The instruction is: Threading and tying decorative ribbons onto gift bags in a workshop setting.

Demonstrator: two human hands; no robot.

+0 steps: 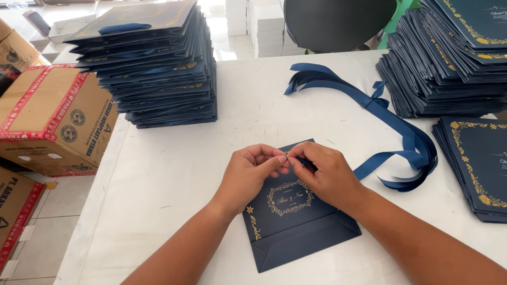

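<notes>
Near the table's (174, 174) front edge lies a flat navy paper bag (296, 221). Both hands, left hand (248, 177) and right hand (327, 177), pinch a blue ribbon end (305, 161) at its top edge, probably threading a handle; next, feeding it through calls for fine fingertip control.

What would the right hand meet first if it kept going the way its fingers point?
The right hand points left, so it would first meet the left hand, fingertips already nearly touching above the flat navy paper bag.
</notes>
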